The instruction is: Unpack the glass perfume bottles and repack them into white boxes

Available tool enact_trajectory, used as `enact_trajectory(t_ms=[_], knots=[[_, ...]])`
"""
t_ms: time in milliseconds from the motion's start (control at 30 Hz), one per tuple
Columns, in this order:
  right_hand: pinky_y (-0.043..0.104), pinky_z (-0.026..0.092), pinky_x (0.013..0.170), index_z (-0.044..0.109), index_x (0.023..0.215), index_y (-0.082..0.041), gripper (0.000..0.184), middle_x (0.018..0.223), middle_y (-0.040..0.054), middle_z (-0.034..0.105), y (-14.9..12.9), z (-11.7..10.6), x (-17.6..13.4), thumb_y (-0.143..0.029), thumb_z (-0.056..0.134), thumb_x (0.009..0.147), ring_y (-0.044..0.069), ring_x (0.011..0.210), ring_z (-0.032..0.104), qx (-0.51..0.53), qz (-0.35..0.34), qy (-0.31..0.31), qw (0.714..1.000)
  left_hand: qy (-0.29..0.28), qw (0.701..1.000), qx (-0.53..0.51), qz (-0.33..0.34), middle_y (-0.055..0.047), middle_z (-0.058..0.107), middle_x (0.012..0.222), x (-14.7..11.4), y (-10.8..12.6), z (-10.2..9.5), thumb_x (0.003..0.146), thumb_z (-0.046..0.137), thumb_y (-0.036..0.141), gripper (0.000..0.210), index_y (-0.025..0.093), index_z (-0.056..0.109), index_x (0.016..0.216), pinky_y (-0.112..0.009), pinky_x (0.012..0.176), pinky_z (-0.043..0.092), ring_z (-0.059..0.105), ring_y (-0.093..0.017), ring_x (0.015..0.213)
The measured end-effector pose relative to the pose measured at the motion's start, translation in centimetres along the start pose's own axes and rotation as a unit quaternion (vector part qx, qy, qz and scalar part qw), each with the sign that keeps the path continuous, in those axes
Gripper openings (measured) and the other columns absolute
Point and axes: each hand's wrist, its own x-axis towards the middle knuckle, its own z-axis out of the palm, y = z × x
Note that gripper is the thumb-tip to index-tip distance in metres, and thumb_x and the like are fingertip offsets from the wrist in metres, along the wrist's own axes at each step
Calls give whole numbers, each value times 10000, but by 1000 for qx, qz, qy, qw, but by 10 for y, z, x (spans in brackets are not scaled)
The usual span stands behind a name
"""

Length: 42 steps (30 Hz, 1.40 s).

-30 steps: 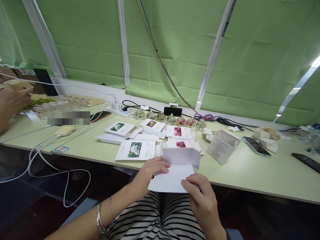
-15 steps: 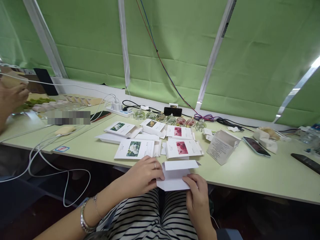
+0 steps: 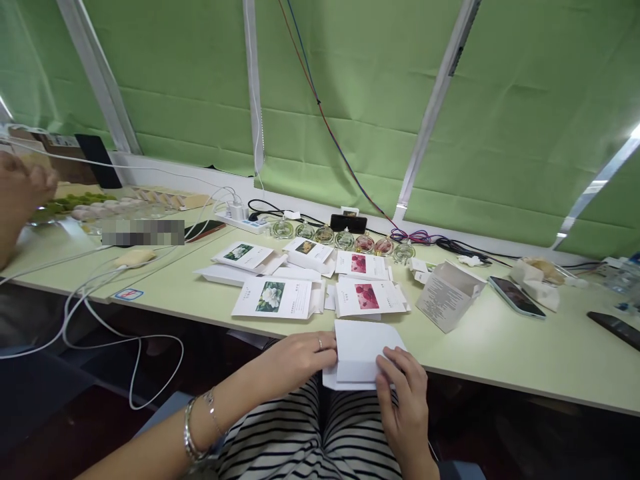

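I hold the folded white card (image 3: 361, 341) at the table's (image 3: 505, 353) near edge, left hand (image 3: 306, 355) and right hand (image 3: 406, 381) closed on its sides. Printed cartons (image 3: 273, 298) lie between it and glass bottles (image 3: 345, 239).

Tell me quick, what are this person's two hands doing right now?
Left hand: fingers bent at the left edge of a partly folded white carton; fingertips hidden, grip cannot be told.
Right hand: holding the carton's right side.
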Motion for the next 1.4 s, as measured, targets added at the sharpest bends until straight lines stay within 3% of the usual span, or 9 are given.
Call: enact_trajectory(t_ms=[133, 233, 300, 467, 567, 933, 1067, 1200, 1400], knots=[[476, 421, 889, 502, 1148, -205, 264, 1143, 112, 517, -2, 4, 3, -185, 443, 892, 253, 1102, 449, -9, 30, -49, 998, -3, 996, 22, -83, -108, 610, 1138, 0, -7, 2, 777, 461, -1, 319, 163, 550, 1037, -406, 990, 388, 511, -236, 1146], [458, 430, 893, 478, 1171, -203, 280, 1161, 117, 504, -3, 5, 9, -209, 451, 892, 244, 1116, 442, -3, 56, -57, 997, -15, 991, -5, -132, -153, 533, 1252, -1, -7, 0, 736, 658, 163, 417, 149, 512, 1126, -457, 982, 387, 460, -292, 1191], [433, 440, 884, 462, 1173, -189, 283, 1160, 125, 499, -2, 5, 11, -222, 452, 892, 233, 1108, 450, 4, 76, -47, 996, 2, 987, -44, -153, -133, 544, 1233, 0, -6, -1, 700, 720, 255, 427, 167, 546, 1080, -440, 966, 404, 461, -287, 1180], [438, 402, 862, 492, 1134, -193, 261, 1133, 110, 551, 4, 7, 13, -266, 456, 886, 234, 1041, 517, -35, 103, -65, 992, 49, 964, -142, -220, -29, 631, 953, 7, -5, 3, 782, 628, 177, 30, 192, 613, 803, -322, 846, 460, 572, -184, 944], [473, 363, 867, 479, 1159, -199, 318, 1160, 116, 556, 5, 7, 14, -342, 467, 876, 264, 1050, 526, -72, 129, -68, 987, 49, 956, -162, -241, -18, 632, 909, 10, -5, 4, 799, 597, 194, 51, 186, 601, 750, -316, 815, 453, 575, -179, 896], [393, 459, 868, 496, 1123, -209, 316, 1131, 97, 556, 9, -11, 23, -330, 525, 833, 226, 1039, 531, 130, 223, -109, 960, 14, 980, -98, -170, -29, 630, 881, 0, -13, 5, 847, 512, 203, 95, 176, 558, 768, -290, 748, 413, 549, -177, 810], [405, 440, 901, 541, 982, -225, 262, 1321, 86, 443, 12, -21, 37, -347, 596, 756, 242, 1140, 478, 162, 262, -152, 939, 23, 984, -100, -142, -19, 611, 799, 0, -15, 6, 848, 502, 189, 119, 174, 532, 734, -256, 704, 403, 545, -158, 761], [404, 432, 909, 506, 891, -235, 245, 1351, 58, 442, 14, -30, 52, -312, 630, 695, 219, 1068, 524, 184, 301, -237, 905, 12, 986, -107, -127, -7, 595, 757, 0, -17, 2, 844, 512, 186, 119, 175, 534, 727, -230, 660, 392, 538, -142, 716], [384, 424, 912, 377, 1275, -266, 670, 1161, 46, 536, 18, -34, 61, -273, 650, 663, 191, 960, 536, 186, 303, -296, 887, 3, 985, -127, -119, -9, 604, 774, 0, -18, -3, 839, 531, 185, 113, 171, 540, 728, -222, 667, 395, 548, -138, 729]])
